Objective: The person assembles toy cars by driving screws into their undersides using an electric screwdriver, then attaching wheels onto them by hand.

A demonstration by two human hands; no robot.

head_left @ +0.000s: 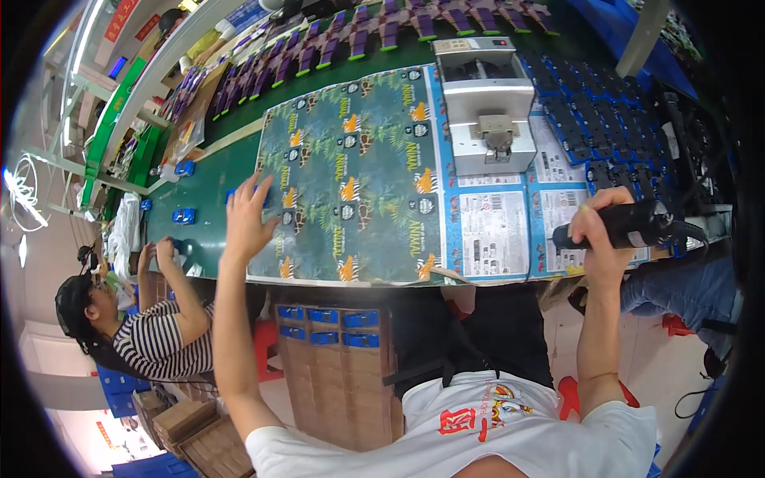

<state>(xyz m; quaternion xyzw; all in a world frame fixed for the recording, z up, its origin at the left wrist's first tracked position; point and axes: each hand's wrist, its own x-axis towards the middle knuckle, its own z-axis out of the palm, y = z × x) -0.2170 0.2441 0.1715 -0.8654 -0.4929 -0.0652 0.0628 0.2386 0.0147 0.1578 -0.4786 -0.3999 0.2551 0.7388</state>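
Note:
My left hand is over the left edge of the printed sheet, fingers spread. A small blue part shows just beside its fingertips, partly hidden by them. My right hand is wrapped around a black corded electric screwdriver, held roughly level above the table's right front edge with its narrow end to the left. Between my hands lies a sheet with green jungle animal print, and right of it are white-and-blue printed sheets. A silver metal box-shaped device stands on these sheets.
Rows of blue-and-black parts fill the back right. Purple-and-green pieces line the far side. Blue toy-car-like parts sit on the green table. A co-worker in stripes is at left. A carton holds blue parts below.

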